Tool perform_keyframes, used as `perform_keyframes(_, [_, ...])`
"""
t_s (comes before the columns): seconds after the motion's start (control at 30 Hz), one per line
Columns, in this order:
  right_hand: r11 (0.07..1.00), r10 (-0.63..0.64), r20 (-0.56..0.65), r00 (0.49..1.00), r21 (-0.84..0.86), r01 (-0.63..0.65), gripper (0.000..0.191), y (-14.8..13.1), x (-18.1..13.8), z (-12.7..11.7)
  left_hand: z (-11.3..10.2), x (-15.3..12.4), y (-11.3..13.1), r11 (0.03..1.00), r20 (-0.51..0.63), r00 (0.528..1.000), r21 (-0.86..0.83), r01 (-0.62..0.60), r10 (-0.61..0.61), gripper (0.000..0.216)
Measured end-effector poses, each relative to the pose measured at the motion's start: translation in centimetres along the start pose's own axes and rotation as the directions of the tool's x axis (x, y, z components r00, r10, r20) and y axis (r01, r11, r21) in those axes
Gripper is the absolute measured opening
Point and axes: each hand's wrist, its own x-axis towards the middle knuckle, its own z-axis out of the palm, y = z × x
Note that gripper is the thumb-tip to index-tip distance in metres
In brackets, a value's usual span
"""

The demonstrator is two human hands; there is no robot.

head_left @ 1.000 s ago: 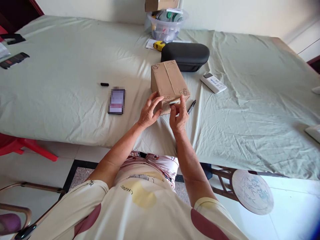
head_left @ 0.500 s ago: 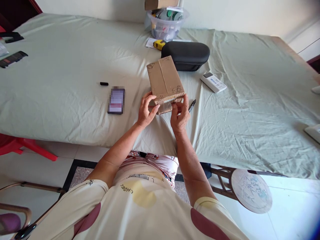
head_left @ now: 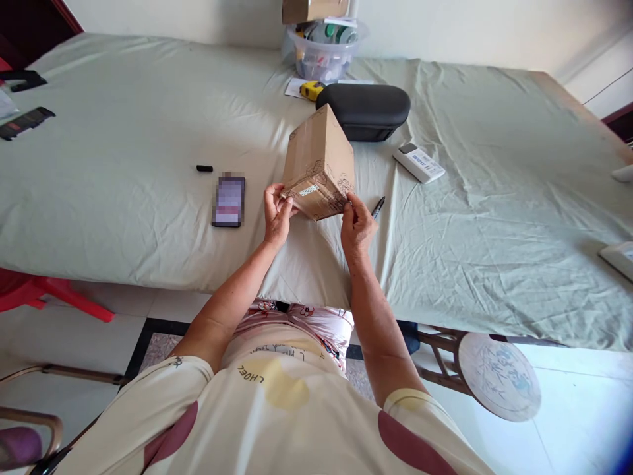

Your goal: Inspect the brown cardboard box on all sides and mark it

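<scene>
**Two hands tip the cardboard box (head_left: pixel 316 158) up on end**

Both hands are closed on the box at its near end. The left hand (head_left: pixel 275 214) pinches the corner by the white label, and the right hand (head_left: pixel 357 224) grips the opposite corner with fingers and thumb. A second ago the box lay flat on the green cloth (head_left: pixel 123 165) with its taped face up. Now it is raised and steeply tilted, far end high, and the labelled, scribbled end faces the person. The weight therefore sits in the two grips rather than on the cloth. Whether any edge of the box touches the cloth cannot be told.

Just right of the box, beside the right hand, lies a black pen (head_left: pixel 378 207). Left of the box lie a phone (head_left: pixel 229 200) and, a little farther off, a small black cap (head_left: pixel 204 168). Behind the box is a black case (head_left: pixel 364 111), and a white remote (head_left: pixel 419 163) lies to the box's right. Well behind the box stand a yellow tape measure (head_left: pixel 312 90) and a clear plastic tub (head_left: pixel 321 59).
</scene>
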Motion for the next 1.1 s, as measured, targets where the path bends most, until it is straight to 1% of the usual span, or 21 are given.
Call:
perform_keyframes(0.13, [0.999, 0.03, -0.04, 0.999, -0.041, -0.032, 0.035, 0.1, 0.3, -0.6, 0.3, 0.1, 0.2, 0.995, -0.046, 0.995, -0.06, 0.082, -0.085, 0.05])
perform_keyframes(0.23, [0.999, 0.005, -0.074, 0.997, -0.035, -0.008, 0.036, 0.1, 0.3, -0.5, 0.5, 0.3, 0.5, 0.981, -0.069, 0.984, -0.111, 0.157, -0.165, 0.046])
perform_keyframes(0.33, [1.0, -0.009, -0.077, 0.997, 0.026, 0.011, 0.042, 0.3, 0.2, -0.2, 0.5, 0.4, 0.6, 0.955, -0.057, 0.971, -0.203, 0.217, -0.233, 0.046])
perform_keyframes(0.47, [0.995, 0.019, -0.068, 0.998, 0.095, -0.012, 0.049, 0.7, 0.2, 0.3, 0.4, 0.5, 0.4, 0.914, -0.012, 0.955, -0.294, 0.28, -0.297, 0.049])
perform_keyframes(0.57, [0.992, 0.06, -0.018, 0.998, 0.112, -0.058, 0.048, 1.1, 0.1, 0.5, 0.4, 0.6, 0.2, 0.896, -0.005, 0.946, -0.323, 0.306, -0.325, 0.048])
perform_keyframes(0.7, [0.991, 0.093, 0.11, 0.99, 0.087, -0.103, 0.048, 1.2, -0.1, 0.6, 0.1, 0.9, -0.1, 0.878, -0.014, 0.934, -0.346, 0.331, -0.358, 0.047])
perform_keyframes(0.83, [0.994, 0.063, 0.214, 0.975, 0.071, -0.08, 0.055, 1.0, -0.4, 0.7, -0.1, 1.1, -0.5, 0.872, -0.007, 0.932, -0.357, 0.335, -0.361, 0.045])
perform_keyframes(0.9, [0.993, 0.051, 0.216, 0.975, 0.089, -0.072, 0.055, 0.9, -0.6, 0.8, -0.1, 1.2, -0.7, 0.875, -0.004, 0.935, -0.354, 0.33, -0.354, 0.044])
perform_keyframes(0.97, [0.992, 0.052, 0.176, 0.983, 0.106, -0.071, 0.051, 0.6, -0.6, 0.8, -0.2, 1.2, -1.0, 0.903, -0.009, 0.95, -0.314, 0.294, -0.312, 0.043])
perform_keyframes(1.03, [0.991, 0.057, 0.119, 0.991, 0.116, -0.07, 0.046, 0.3, -0.7, 0.6, -0.3, 1.1, -1.2, 0.958, -0.038, 0.975, -0.196, 0.21, -0.221, 0.041])
perform_keyframes(1.1, [0.992, 0.048, 0.076, 0.996, 0.117, -0.056, 0.041, -0.2, -0.8, 0.5, -0.6, 1.2, -1.5, 0.995, -0.085, 0.992, 0.007, 0.099, -0.098, 0.039])
